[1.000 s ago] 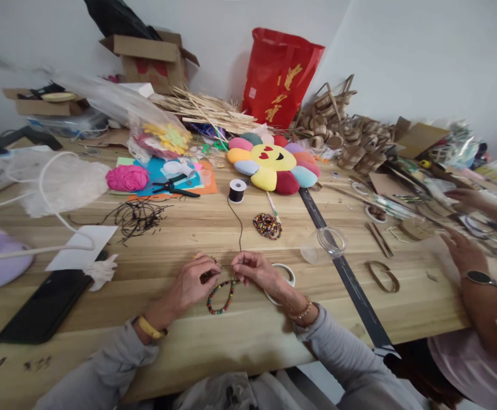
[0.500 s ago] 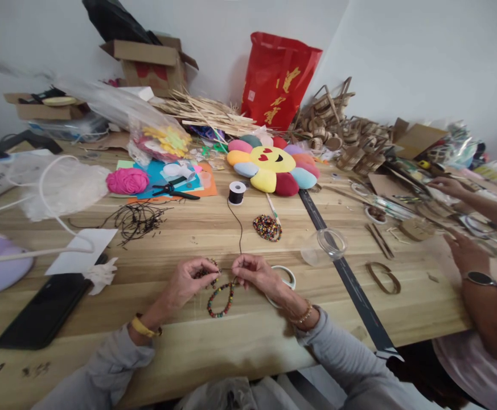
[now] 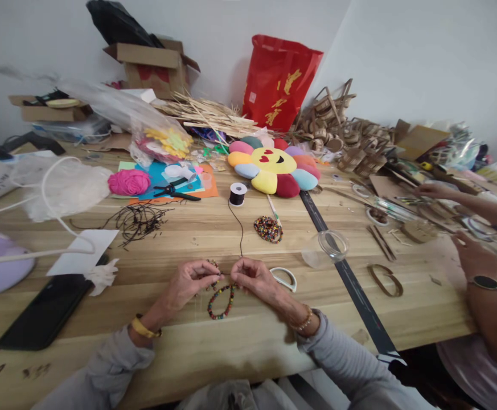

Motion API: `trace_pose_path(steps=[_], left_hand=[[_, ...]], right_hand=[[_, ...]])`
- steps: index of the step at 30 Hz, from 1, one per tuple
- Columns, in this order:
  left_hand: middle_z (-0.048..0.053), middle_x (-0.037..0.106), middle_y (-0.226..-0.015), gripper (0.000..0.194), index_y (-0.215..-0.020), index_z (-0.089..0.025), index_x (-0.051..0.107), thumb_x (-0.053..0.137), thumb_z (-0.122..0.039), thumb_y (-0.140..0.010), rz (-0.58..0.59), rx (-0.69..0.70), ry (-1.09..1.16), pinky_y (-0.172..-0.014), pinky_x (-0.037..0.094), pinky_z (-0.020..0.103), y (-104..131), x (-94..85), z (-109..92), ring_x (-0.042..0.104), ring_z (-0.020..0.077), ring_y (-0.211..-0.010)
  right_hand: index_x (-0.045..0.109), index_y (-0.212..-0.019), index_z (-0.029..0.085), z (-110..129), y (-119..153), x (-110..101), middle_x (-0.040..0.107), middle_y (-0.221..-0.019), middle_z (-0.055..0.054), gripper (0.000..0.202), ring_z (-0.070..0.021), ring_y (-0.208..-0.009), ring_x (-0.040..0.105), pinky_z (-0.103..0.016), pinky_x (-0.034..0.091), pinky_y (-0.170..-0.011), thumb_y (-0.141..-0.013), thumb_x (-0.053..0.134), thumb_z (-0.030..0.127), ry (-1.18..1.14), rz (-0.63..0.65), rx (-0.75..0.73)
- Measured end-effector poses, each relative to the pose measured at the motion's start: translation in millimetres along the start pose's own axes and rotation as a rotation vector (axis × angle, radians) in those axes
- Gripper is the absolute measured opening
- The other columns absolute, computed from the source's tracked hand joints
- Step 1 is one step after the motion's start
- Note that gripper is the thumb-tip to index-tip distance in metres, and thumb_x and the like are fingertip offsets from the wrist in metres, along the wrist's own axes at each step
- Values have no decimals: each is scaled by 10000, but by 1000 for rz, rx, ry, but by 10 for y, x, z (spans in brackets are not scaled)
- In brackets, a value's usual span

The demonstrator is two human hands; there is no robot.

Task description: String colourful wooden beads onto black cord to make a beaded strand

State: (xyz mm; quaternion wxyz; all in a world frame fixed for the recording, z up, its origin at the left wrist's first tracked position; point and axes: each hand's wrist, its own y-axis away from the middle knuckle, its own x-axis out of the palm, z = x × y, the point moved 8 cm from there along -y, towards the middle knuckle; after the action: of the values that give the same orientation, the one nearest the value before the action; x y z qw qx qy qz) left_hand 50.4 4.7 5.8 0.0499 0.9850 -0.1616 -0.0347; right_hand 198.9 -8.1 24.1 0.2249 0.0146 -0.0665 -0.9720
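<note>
My left hand (image 3: pixel 192 285) is closed, thumb and forefinger pinched on a thin black cord, with small beads partly hidden behind its fingers. Close beside it, my right hand (image 3: pixel 254 280) pinches the same cord. A loop of colourful beads (image 3: pixel 221 302) hangs or lies just below, between the two hands. Black cord (image 3: pixel 242 233) runs back from my right hand to a white-ended spool of black cord (image 3: pixel 237 195). Behind my right hand lies a coiled pile of multicoloured beads (image 3: pixel 268 229). A white ring (image 3: pixel 284 279) rests to the right of that hand.
A black phone (image 3: pixel 43 313) and tangled black cords (image 3: pixel 141 219) lie at left. Behind are pink yarn (image 3: pixel 129 182), black-handled pliers (image 3: pixel 176 192) and a flower cushion (image 3: pixel 274 165). A clear round container (image 3: pixel 332 246) stands right; another person's hands (image 3: pixel 472 256) work at far right.
My hands have drawn slightly closer together, still pinching the cord. At the far right, the other person's upper hand has moved left and the lower one right.
</note>
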Motion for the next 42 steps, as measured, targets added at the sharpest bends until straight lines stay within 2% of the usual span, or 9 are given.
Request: trace_pose_path(steps=[8,29,42], left_hand=[[47,727,-718,189,-767,-140,694,752,-293,-673,-3,25,24,-597,524,261,-7,4,53,663,164,-646],[35,703,-687,145,-742,-129,713,736,-236,-646,-5,15,-15,-621,505,255,-5,21,-44,627,151,-636],[43,701,-719,144,-769,-126,716,717,-238,-678,48,52,-34,-654,498,265,-16,58,4,632,162,-680]], right_hand=[[565,-758,159,4,-2,-9,466,-581,48,375,-67,-497,366,-207,296,-475,-755,664,520,-9,-6,4],[560,-764,148,-34,-6,1,470,-606,46,390,-64,-517,378,-196,313,-488,-771,649,527,29,14,-1],[567,-760,145,-31,-9,14,478,-621,44,373,-63,-532,377,-198,316,-504,-766,659,506,36,28,7]])
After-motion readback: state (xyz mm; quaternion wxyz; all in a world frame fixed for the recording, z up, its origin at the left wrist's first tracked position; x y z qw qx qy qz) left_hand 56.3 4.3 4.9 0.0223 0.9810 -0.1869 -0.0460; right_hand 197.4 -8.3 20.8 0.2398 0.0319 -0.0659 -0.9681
